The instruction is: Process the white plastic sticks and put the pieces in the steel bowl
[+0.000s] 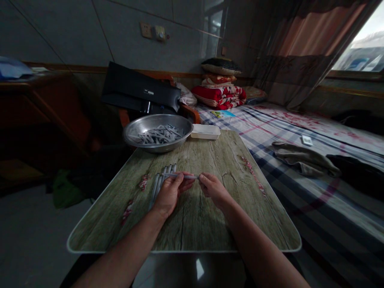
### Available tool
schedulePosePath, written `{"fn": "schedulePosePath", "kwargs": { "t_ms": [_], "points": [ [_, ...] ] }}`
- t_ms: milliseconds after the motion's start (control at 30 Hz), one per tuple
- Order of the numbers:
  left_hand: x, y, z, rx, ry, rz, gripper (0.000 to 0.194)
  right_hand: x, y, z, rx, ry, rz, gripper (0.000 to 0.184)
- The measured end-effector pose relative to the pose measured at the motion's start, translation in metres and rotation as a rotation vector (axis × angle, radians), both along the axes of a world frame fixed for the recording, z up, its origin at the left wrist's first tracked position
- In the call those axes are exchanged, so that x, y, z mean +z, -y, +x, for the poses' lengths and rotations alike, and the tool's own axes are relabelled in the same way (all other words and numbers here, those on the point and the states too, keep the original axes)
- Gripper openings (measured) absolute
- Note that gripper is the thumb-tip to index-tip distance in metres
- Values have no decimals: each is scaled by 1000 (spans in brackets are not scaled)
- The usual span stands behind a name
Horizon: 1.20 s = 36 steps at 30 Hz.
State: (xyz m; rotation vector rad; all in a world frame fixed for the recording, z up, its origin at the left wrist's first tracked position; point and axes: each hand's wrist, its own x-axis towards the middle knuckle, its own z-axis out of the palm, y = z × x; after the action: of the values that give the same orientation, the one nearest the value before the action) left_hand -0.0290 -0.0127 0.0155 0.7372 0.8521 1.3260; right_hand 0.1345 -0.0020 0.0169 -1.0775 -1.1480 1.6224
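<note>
My left hand point(174, 189) is closed around a thin grey pen-like tube point(186, 176), which lies roughly level across the fingers. At the tube's right end, my right hand point(212, 185) pinches with thumb and curled fingers; the tip there is hidden. Several similar grey tubes point(155, 188) lie side by side on the table, just left of and partly behind my left hand. Beyond the hands, a metal basin point(129, 138) holds a heap of slender white and dark pieces point(162, 134). A shallow white plastic box point(205, 132) stands beside the basin.
The wood-patterned folding table point(207, 228) has a pale raised edge. Behind the basin is a black monitor point(141, 90), tilted on a wooden chair. A bed with a checked sheet point(255, 140) runs along the right side; a grey garment point(304, 158) lies on it.
</note>
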Motion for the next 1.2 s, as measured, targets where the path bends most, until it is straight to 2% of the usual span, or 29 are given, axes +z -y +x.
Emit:
{"fn": "schedulePosePath", "kwargs": {
  "t_ms": [133, 200, 333, 500, 667, 767, 867, 933, 1067, 1200],
  "points": [
    [0, 0, 0, 8, 1, -11, 33, 3, 2, -1, -5, -102, -10, 33],
    [1, 1, 0, 2, -10, -14, 30, 2, 2, -1, -29, -45, -20, 32],
    [2, 1, 1, 2, -25, -11, 27, 1, 1, 0, -5, 36, -19, 44],
    [3, 1, -1, 15, -24, -13, 31, 5, 3, -1, 15, -90, -15, 40],
    [1, 1, -1, 3, -63, 20, 32, 1, 2, 0, 12, 56, -46, 44],
    [1, 0, -1, 13, -63, 19, 32, 3, 2, 0, 35, -8, -33, 37],
    [2, 0, -1, 26, -45, 2, 34, 6, 4, 0, 27, -92, -48, 37],
    [3, 1, -1, 23, -46, 3, 36, 5, 4, 0, 9, -68, -76, 37],
    [3, 2, -1, 18, -66, 12, 38, 0, 2, 1, 18, 25, -76, 50],
    [3, 1, -2, 28, -56, 6, 38, 1, 2, 2, 39, -81, -70, 37]
  ]
}}
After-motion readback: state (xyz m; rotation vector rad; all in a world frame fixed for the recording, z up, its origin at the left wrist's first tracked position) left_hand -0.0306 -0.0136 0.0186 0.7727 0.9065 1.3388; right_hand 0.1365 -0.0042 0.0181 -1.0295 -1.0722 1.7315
